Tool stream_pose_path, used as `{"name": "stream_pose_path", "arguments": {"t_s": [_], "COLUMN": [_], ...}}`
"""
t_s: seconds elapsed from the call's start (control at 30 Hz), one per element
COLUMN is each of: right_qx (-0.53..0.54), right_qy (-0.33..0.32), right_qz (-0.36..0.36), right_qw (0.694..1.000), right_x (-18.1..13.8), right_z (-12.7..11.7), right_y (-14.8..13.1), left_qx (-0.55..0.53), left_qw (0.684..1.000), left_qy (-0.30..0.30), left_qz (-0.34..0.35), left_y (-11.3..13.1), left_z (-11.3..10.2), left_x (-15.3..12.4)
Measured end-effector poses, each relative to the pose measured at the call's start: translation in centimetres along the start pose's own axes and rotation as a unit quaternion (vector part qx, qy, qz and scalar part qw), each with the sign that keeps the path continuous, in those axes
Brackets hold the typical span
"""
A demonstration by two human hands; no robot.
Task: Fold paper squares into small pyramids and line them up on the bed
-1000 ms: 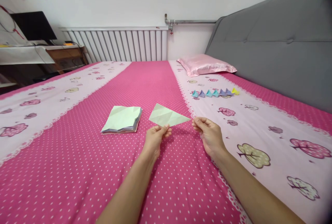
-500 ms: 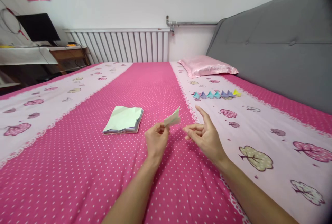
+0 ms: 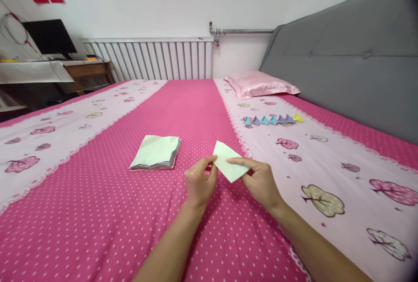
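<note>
The left hand pinches the paper at its 9 o'clock corner and the right hand grips its 3 o'clock side, just above the bed; seemingly mid-fold, any crease needs edges aligned.

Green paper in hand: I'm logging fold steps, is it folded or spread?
Folded: the paper is a small pointed shape pinched between left hand and right hand, smaller than the sheets in the stack.

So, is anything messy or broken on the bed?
Nothing much. The stack of paper is a bit crinkled on top, its edges slightly fanned, but it lies in one pile. The little folded shapes sit in a tidy row. The left hand and right hand pinch the pale green paper, which looks untorn.
</note>
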State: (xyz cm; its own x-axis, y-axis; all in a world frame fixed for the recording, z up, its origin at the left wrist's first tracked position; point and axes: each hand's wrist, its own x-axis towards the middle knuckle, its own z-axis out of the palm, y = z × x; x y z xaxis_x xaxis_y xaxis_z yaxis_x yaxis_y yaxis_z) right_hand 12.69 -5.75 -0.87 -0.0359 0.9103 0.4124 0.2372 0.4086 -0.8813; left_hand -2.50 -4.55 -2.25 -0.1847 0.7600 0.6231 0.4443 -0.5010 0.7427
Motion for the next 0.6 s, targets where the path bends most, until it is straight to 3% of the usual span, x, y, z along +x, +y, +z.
{"name": "stream_pose_path", "arguments": {"t_s": [0.1, 0.2, 0.27, 0.47, 0.6], "right_qx": [0.021, 0.034, 0.036, 0.029, 0.052], "right_qy": [0.000, -0.016, -0.044, -0.099, -0.102], "right_qz": [0.007, 0.012, 0.012, -0.004, -0.003], "right_qw": [1.000, 0.999, 0.998, 0.995, 0.993], "right_x": [0.5, 1.0, 1.3, 1.5, 1.8], "right_z": [-0.5, -0.9, -1.2, -1.7, -2.1], "right_y": [0.9, 1.8, 2.1, 1.9, 2.1], "left_qx": [-0.147, -0.292, -0.331, -0.334, -0.353], "left_qw": [0.984, 0.924, 0.893, 0.868, 0.860], "left_qy": [-0.036, -0.105, -0.132, -0.174, -0.167], "left_qz": [-0.095, -0.223, -0.275, -0.323, -0.329], "left_y": [0.3, 0.6, 0.7, 0.3, -0.1], "left_z": [0.1, 0.1, 0.1, 0.3, 0.3], "left_x": [0.2, 0.6, 0.8, 0.9, 0.9]}}
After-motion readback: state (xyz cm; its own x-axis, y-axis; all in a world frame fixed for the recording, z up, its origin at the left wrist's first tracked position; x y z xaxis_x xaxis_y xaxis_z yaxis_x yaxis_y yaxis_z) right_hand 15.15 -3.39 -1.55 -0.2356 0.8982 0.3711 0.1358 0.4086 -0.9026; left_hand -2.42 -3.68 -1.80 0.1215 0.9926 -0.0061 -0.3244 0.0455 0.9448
